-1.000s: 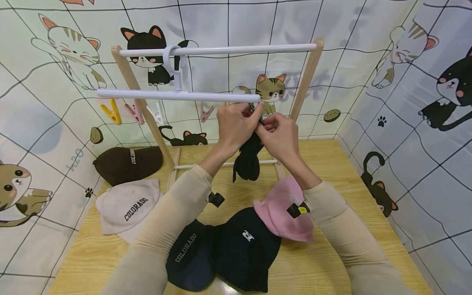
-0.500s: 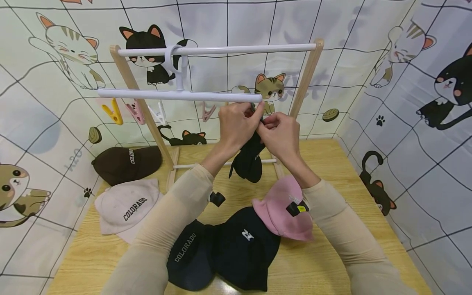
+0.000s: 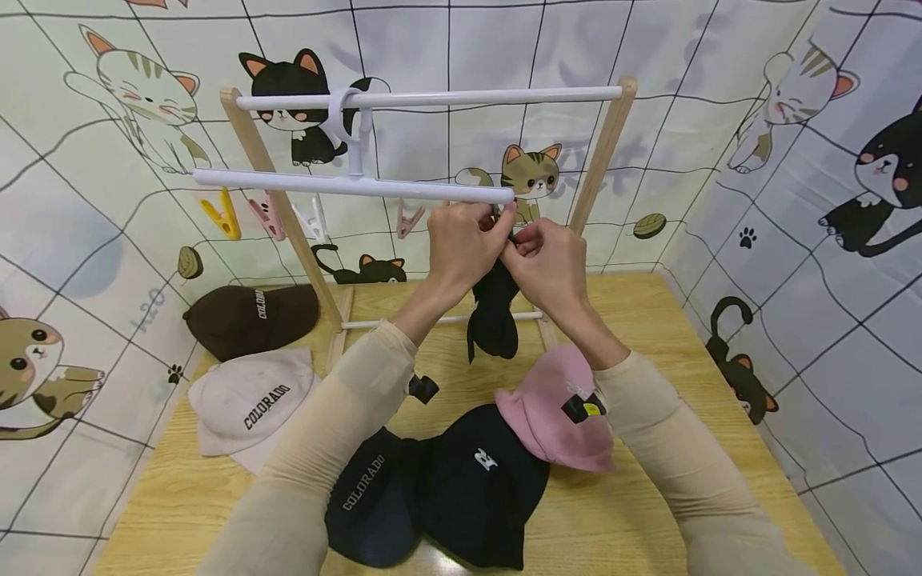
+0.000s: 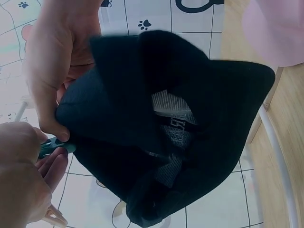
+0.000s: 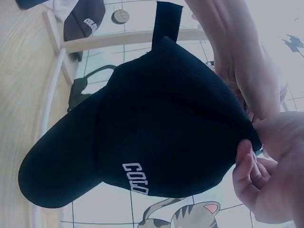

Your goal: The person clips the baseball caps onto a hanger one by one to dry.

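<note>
Black cap (image 5: 147, 118) hangs brim-down, above the counter (image 3: 612, 512), just under the right end of the white hanger (image 3: 425, 189). Left hand (image 3: 461, 246) pinches the green clip (image 4: 47, 148) at the cap's upper end; right hand (image 3: 551, 264) pinches the cap's cloth there. Hanger itself hooks over the rack bar (image 3: 490, 97).

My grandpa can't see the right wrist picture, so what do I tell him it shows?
A dark cap with white lettering fills the middle, its brim at lower left. The right hand pinches its opposite edge, with the left hand just above. Behind are a brown cap and a cat drawing.
</note>
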The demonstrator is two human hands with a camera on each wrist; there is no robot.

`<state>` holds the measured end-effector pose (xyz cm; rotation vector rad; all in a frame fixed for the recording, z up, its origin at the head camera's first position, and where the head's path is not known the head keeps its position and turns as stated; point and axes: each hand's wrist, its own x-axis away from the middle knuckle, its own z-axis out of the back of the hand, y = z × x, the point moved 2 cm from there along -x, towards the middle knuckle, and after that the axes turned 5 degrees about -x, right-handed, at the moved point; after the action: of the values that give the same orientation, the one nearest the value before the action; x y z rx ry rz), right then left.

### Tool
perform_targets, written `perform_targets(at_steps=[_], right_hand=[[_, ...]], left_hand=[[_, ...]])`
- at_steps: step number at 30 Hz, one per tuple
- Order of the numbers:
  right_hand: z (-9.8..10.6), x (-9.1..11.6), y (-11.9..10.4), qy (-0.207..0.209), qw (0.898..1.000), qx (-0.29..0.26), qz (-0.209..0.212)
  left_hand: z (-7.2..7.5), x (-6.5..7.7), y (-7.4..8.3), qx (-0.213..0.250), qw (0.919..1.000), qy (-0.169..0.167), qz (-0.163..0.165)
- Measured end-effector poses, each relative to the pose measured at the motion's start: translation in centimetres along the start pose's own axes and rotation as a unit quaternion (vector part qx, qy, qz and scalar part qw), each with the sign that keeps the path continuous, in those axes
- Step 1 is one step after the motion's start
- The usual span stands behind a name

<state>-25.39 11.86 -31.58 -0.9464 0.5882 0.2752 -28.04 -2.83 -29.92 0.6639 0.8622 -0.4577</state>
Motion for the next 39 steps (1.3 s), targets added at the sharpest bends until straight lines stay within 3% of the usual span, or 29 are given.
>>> perform_targets(at_steps=[9, 15, 27, 39], right_hand=[[-0.2, 0.3, 0.1, 0.008, 0.995, 0.020, 0.095], [-0.3, 0.3, 0.2, 0.008, 0.994, 0.027, 0.109], [-0.1, 0.0, 0.3, -0.018, 0.994, 0.015, 0.108], [0.3, -0.5, 1.3, -0.047, 0.996, 0.017, 0.073]], left_hand=[[-0.1, 0.2, 0.0, 0.002, 1.0000, -0.006, 0.005], [0.0, 0.2, 0.0, 0.001, 0.9998, -0.015, 0.012], [0.0, 0.2, -0.6, 0.026, 0.9983, -0.032, 0.042], [0.1, 0.3, -1.0, 0.037, 0.9950, -0.087, 0.031]])
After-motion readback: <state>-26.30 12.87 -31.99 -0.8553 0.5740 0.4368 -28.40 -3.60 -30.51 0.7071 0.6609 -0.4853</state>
